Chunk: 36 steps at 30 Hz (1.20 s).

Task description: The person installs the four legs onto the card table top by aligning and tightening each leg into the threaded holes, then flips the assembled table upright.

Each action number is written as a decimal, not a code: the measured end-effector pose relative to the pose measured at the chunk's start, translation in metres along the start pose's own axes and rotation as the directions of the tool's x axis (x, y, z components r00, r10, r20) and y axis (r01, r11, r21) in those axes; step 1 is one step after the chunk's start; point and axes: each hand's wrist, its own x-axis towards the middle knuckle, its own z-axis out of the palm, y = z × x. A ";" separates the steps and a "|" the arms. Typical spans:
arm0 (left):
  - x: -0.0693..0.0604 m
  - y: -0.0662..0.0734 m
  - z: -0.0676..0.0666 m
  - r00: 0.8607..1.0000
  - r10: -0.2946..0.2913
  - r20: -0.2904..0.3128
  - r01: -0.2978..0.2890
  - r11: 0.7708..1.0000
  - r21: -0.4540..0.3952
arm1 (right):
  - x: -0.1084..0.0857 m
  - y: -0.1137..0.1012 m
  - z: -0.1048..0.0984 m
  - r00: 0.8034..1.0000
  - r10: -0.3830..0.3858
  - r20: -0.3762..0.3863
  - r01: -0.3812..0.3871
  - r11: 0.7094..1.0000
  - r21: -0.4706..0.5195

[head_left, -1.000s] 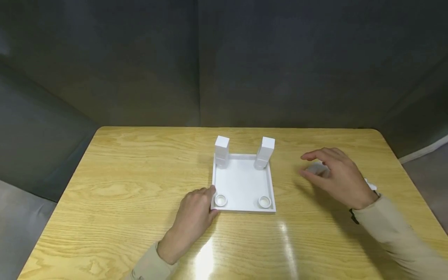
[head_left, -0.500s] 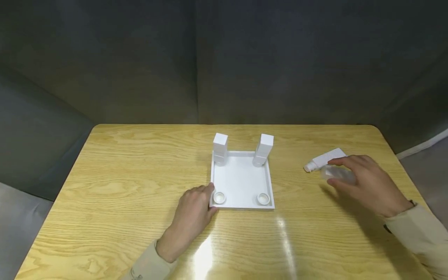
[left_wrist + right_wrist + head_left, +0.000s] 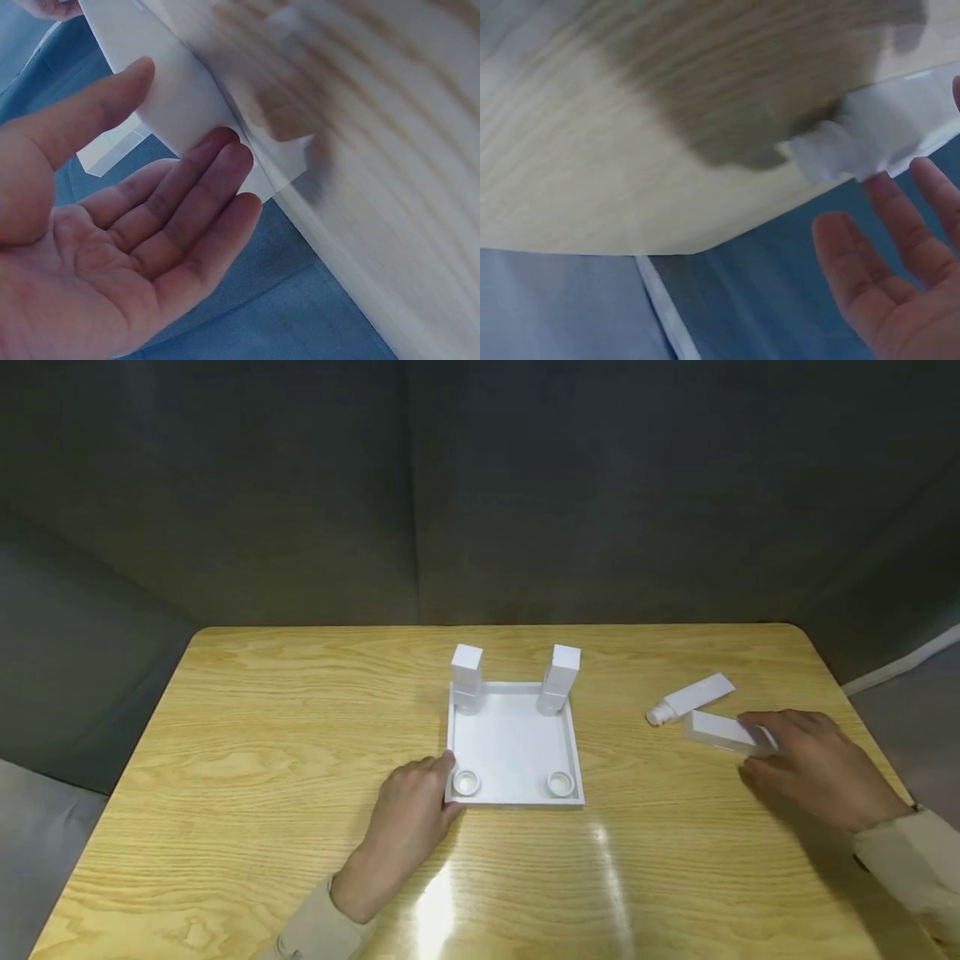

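A square white tray [image 3: 513,743] with a low rim lies on the wooden table. My left hand [image 3: 405,822] grips its near left corner, with the thumb at the front edge and fingers along the side. In the left wrist view, the fingers [image 3: 202,202] touch the tray's edge. Two white square legs, left [image 3: 467,668] and right [image 3: 564,668], stand upright at its far corners. Round sockets, left [image 3: 466,783] and right [image 3: 559,784], show at its near corners. My right hand [image 3: 825,768] pinches one end of another white leg [image 3: 727,731]. Its threaded end [image 3: 817,154] shows in the right wrist view.
One more white leg [image 3: 697,695] with a threaded end lies on the table [image 3: 262,735] just behind the pinched one. Dark cloth walls [image 3: 300,493] surround the table's far side and flanks.
My right hand has moved to the right and slightly toward me, uncovering the lying leg, and now has another leg between its fingertips. The left hand stays at the tray's corner.
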 end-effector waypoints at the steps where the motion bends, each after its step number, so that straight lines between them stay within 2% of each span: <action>1: 0.000 0.000 0.000 1.000 -0.003 0.001 0.003 1.000 0.004 | 0.000 0.002 0.001 1.000 0.013 0.003 -0.013 1.000 0.000; 6: -0.002 -0.001 0.000 1.000 -0.007 0.002 0.007 1.000 0.009 | 0.006 0.001 0.009 0.999 0.013 -0.034 -0.013 1.000 0.004; 12: -0.003 -0.001 0.002 1.000 0.005 -0.007 -0.005 1.000 -0.001 | 0.016 -0.001 0.018 0.989 -0.092 -0.119 0.086 0.995 -0.051; 18: -0.002 -0.001 0.004 1.000 0.017 -0.015 -0.016 1.000 0.021 | 0.016 -0.005 0.018 0.977 -0.144 -0.155 0.129 0.987 -0.098; 22: -0.002 -0.001 0.004 0.999 0.026 -0.028 -0.024 0.999 0.048 | 0.010 -0.025 0.010 0.973 -0.118 -0.200 0.108 0.992 -0.064; 26: -0.001 -0.002 0.002 0.999 0.026 -0.032 -0.024 0.997 0.068 | 0.008 -0.061 0.000 0.946 -0.098 -0.309 0.123 0.990 0.063; 28: -0.001 -0.003 0.002 0.999 0.027 -0.034 -0.024 0.997 0.073 | 0.010 -0.081 -0.003 0.926 -0.125 -0.357 0.184 0.974 0.135; 30: 0.000 -0.003 0.002 0.999 0.029 -0.037 -0.026 0.997 0.070 | 0.013 -0.101 -0.005 0.907 -0.169 -0.387 0.262 0.944 0.202; 36: 0.000 -0.005 0.003 0.999 0.025 -0.032 -0.023 0.998 0.053 | 0.023 -0.148 -0.001 0.876 -0.276 -0.396 0.420 0.841 0.343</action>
